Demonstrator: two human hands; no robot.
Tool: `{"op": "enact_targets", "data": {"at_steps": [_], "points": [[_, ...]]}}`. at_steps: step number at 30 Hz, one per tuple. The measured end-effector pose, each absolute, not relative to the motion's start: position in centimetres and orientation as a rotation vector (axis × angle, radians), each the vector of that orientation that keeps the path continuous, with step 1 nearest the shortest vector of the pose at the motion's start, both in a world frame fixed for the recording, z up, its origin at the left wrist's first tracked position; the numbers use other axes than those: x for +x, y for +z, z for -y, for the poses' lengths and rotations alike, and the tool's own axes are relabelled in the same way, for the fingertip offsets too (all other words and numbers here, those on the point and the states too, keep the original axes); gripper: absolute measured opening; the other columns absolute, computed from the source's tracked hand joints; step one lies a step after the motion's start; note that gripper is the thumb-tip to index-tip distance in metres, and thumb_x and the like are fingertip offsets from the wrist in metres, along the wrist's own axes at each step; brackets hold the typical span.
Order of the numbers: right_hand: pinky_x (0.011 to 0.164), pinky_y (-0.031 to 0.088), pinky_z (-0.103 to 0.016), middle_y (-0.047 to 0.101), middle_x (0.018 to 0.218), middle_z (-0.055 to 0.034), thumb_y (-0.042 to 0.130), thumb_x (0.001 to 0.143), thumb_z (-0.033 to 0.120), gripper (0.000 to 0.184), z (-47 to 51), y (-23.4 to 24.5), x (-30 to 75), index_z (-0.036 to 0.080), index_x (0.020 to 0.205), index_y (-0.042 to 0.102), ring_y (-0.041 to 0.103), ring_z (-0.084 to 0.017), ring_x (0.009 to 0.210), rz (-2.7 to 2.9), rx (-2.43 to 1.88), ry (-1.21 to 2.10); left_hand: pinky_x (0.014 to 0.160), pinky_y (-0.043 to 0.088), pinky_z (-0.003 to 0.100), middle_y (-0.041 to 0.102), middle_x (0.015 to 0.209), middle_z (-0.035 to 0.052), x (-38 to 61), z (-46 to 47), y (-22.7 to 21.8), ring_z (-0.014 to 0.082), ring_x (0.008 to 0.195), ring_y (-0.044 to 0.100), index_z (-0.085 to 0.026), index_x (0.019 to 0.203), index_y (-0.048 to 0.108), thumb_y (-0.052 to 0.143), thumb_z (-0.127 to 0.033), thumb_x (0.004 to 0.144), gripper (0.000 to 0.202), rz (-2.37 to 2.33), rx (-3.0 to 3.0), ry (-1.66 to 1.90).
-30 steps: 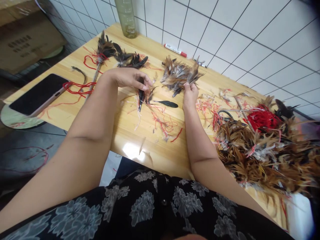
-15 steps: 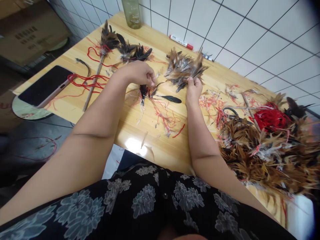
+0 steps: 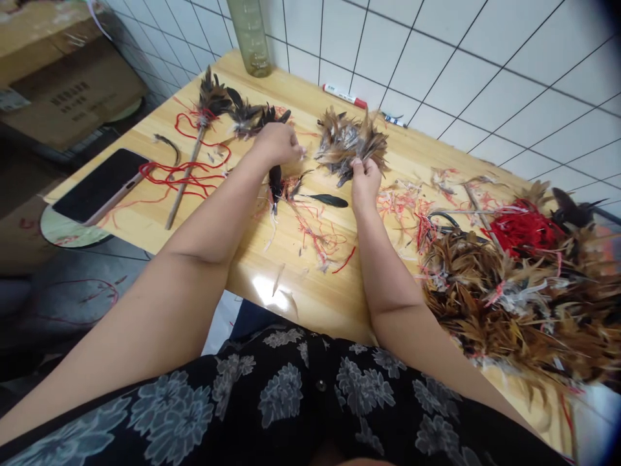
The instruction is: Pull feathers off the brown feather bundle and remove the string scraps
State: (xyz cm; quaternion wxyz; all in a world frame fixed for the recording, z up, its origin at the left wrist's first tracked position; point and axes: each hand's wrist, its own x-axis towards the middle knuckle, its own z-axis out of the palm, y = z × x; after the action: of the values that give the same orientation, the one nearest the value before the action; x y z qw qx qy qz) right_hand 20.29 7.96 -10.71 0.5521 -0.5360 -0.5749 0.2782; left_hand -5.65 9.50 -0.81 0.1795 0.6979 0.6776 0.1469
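Head view, left to right: on the table, a phone, then a stick crossed by loose red cord and topped with a dark feather tuft, then black feathers on the far side. Holds the left hand with fingers curled, at the near right of the black feathers; cannot tell if gripping anything. Pinches with the right hand, thumb against fingers, the near edge of a fanned brown-and-grey feather bunch at the far middle, left of a red strand bundle and a brown feather pile at the right.
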Motion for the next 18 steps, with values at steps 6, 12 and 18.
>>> {"op": "enact_targets", "data": {"at_steps": [6,12,18], "points": [[0.095,0.057,-0.041,0.062,0.087,-0.0026,0.051,0.102,0.092,0.068,-7.2,-9.6,19.5,0.026,0.088,0.060,0.062,-0.022,0.091,1.298,-1.308,0.728,0.099,0.045,0.040,0.050,0.053,0.0014,-4.6,-11.5,-2.6,0.0313,0.117,0.070,-0.026,0.071,0.067,0.091,-0.049,0.084,0.036,-1.955,2.017,0.179],[0.091,0.055,-0.037,0.057,0.077,0.0024,0.058,0.109,0.075,0.055,-6.9,-9.3,18.9,0.025,0.086,0.062,0.057,-0.018,0.080,1.374,-1.355,0.755,0.086,0.050,0.035,0.056,0.068,0.0005,-3.7,-9.7,-2.5,0.0237,0.083,0.065,-0.025,0.076,0.057,0.082,-0.022,0.091,0.030,-1.637,1.721,0.996],[0.086,0.053,-0.035,0.060,0.075,0.0036,0.067,0.111,0.053,0.040,-6.5,-8.9,18.5,0.023,0.084,0.065,0.058,-0.017,0.076,1.416,-1.370,0.788,0.068,0.048,0.024,0.059,0.073,-0.0036,1.3,-7.7,-2.0,0.0112,0.063,0.057,-0.020,0.085,0.061,0.075,0.003,0.095,0.029,-1.198,1.288,1.245]]}}
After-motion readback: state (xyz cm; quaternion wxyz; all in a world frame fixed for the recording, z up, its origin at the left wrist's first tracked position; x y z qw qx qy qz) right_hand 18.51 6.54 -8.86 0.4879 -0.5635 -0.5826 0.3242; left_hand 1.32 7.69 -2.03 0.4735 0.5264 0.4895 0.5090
